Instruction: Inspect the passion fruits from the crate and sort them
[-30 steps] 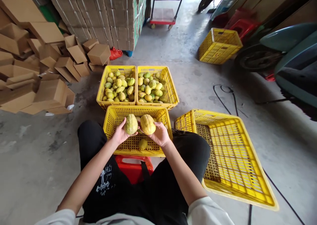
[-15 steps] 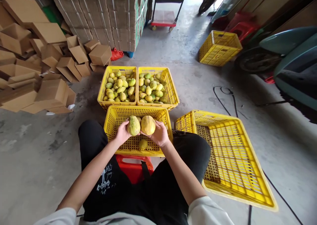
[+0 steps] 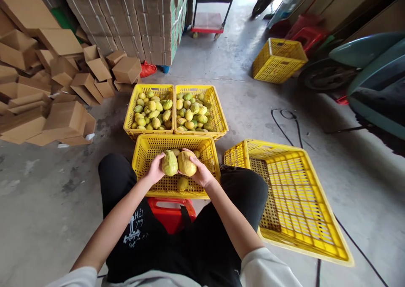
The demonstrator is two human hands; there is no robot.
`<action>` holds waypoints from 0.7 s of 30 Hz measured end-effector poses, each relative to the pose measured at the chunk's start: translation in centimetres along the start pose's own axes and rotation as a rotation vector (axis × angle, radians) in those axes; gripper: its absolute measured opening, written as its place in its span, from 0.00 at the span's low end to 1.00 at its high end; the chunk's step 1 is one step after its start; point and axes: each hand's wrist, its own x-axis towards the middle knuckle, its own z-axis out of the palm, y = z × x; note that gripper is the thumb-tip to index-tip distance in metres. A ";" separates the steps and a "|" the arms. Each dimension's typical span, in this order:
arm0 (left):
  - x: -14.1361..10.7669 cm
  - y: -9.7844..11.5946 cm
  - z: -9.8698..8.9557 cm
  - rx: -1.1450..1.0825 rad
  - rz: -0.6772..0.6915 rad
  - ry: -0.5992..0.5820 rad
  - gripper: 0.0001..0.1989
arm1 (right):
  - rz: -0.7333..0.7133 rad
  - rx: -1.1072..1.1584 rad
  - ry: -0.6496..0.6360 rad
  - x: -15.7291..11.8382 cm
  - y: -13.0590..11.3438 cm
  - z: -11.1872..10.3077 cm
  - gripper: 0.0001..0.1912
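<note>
My left hand (image 3: pixel 156 169) is closed around the side of a greenish-yellow papaya (image 3: pixel 170 163). In my right hand (image 3: pixel 202 174) is a yellower, ridged papaya (image 3: pixel 187 164), with the thumb lying over its upper side. Both fruits are side by side above a yellow plastic crate (image 3: pixel 144 186) between my knees. A small papaya (image 3: pixel 182 184) lies on that crate's floor, and a few more show partly behind the held ones. The fingers under the fruits are mostly hidden.
Two yellow crates, left (image 3: pixel 127 120) and right (image 3: pixel 223 120), hold many papayas just beyond. A tilted yellow crate (image 3: pixel 297 194) is by my right knee. Cardboard boxes (image 3: pixel 66 118) pile up at left. A scooter (image 3: pixel 373 80) and a cable (image 3: pixel 299 129) are at right.
My right hand has turned its papaya, and the thumb has come over the top of it. Both held papayas have shifted slightly left, and the left one is also a little lower.
</note>
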 end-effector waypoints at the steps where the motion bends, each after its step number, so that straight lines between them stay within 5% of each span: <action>1: -0.1 0.2 -0.1 -0.006 -0.010 -0.004 0.13 | 0.006 0.016 -0.013 0.0 -0.2 0.1 0.28; 5: -0.2 0.8 0.1 0.029 0.023 0.014 0.12 | -0.034 0.067 -0.055 0.2 -0.7 0.0 0.31; 13: 0.3 -0.1 1.0 0.103 0.156 0.000 0.16 | -0.095 -0.015 0.112 0.3 -0.1 -0.1 0.35; 21: 0.3 -0.9 0.5 0.037 0.031 0.033 0.22 | -0.107 0.009 0.072 -0.4 -0.7 -0.1 0.31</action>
